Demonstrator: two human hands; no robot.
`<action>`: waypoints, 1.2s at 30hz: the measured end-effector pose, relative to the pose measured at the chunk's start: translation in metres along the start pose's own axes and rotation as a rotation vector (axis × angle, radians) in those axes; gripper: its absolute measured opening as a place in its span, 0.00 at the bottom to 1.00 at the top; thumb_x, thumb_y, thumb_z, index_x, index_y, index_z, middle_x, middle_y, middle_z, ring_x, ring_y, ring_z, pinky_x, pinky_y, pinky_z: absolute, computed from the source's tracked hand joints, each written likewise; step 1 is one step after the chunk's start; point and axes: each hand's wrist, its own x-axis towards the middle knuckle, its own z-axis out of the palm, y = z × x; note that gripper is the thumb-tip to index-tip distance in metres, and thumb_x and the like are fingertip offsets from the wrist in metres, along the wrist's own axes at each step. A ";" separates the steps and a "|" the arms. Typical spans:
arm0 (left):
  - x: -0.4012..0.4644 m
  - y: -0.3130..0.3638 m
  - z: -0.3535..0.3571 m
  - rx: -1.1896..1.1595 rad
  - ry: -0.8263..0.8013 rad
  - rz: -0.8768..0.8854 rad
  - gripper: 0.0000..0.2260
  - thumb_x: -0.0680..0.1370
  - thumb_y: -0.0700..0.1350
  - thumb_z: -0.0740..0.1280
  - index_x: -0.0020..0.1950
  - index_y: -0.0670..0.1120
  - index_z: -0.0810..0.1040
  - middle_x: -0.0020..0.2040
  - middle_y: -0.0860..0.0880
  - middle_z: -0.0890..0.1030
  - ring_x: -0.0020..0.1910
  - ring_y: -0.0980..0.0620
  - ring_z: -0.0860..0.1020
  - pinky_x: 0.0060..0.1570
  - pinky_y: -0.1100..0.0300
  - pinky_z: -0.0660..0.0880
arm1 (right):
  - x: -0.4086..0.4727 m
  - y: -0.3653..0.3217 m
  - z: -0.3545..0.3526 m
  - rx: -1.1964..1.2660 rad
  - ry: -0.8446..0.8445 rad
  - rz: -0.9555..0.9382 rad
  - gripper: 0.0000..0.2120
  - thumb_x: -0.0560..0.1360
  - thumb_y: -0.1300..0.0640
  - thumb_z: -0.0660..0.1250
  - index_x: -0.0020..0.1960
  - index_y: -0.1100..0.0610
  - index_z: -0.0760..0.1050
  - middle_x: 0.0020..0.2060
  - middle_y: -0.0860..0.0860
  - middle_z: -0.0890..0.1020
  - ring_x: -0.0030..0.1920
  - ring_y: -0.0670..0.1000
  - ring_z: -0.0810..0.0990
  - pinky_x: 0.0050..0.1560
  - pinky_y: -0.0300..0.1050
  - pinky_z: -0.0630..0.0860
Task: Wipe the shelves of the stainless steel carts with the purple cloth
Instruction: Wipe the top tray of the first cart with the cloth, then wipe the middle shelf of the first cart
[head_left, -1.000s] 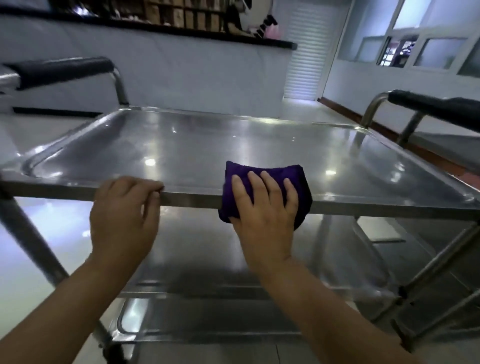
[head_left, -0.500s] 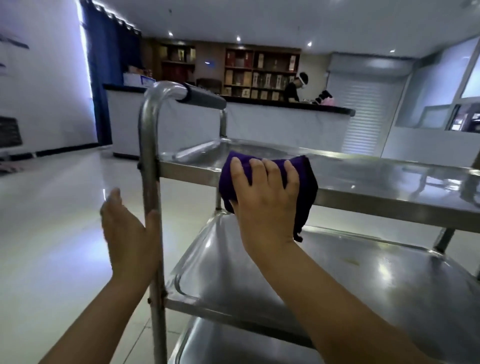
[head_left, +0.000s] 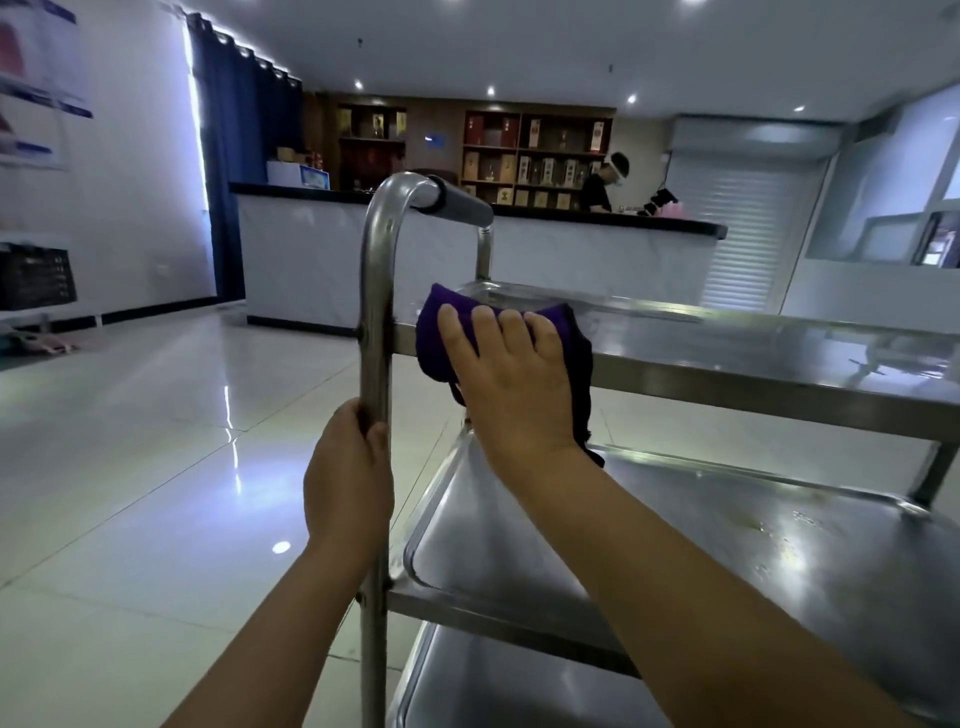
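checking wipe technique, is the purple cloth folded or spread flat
Folded: the purple cloth sits bunched thick under the right hand.

Glossy tiled floor, white counter, shelving perhaps holding boxes.

A white counter with a dark top stands across the glossy tiled floor. A person stands behind it, before shelves of boxes. Blue curtains hang at left.

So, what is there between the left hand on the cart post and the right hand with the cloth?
Nothing: the head view shows only distant floor between the left hand gripping the post and the right hand pressing the purple cloth.
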 end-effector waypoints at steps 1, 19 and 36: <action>-0.002 0.000 0.001 0.009 0.022 0.006 0.09 0.81 0.44 0.57 0.60 0.48 0.72 0.45 0.54 0.74 0.40 0.51 0.73 0.36 0.59 0.65 | -0.007 0.012 0.000 -0.018 0.018 -0.003 0.40 0.63 0.56 0.77 0.71 0.55 0.66 0.59 0.56 0.76 0.56 0.57 0.76 0.60 0.53 0.71; -0.123 0.101 0.082 -0.179 0.108 0.296 0.23 0.74 0.38 0.67 0.67 0.35 0.65 0.66 0.33 0.64 0.65 0.42 0.61 0.67 0.69 0.54 | -0.183 0.295 -0.048 -0.131 0.075 0.261 0.30 0.74 0.56 0.68 0.73 0.61 0.64 0.68 0.63 0.71 0.71 0.65 0.66 0.73 0.64 0.54; -0.294 0.206 0.242 0.361 -0.851 0.756 0.22 0.77 0.53 0.63 0.71 0.50 0.67 0.75 0.47 0.60 0.75 0.44 0.51 0.71 0.48 0.47 | -0.444 0.442 -0.070 0.567 -0.556 1.294 0.13 0.79 0.64 0.62 0.63 0.59 0.73 0.50 0.54 0.78 0.57 0.59 0.78 0.57 0.52 0.71</action>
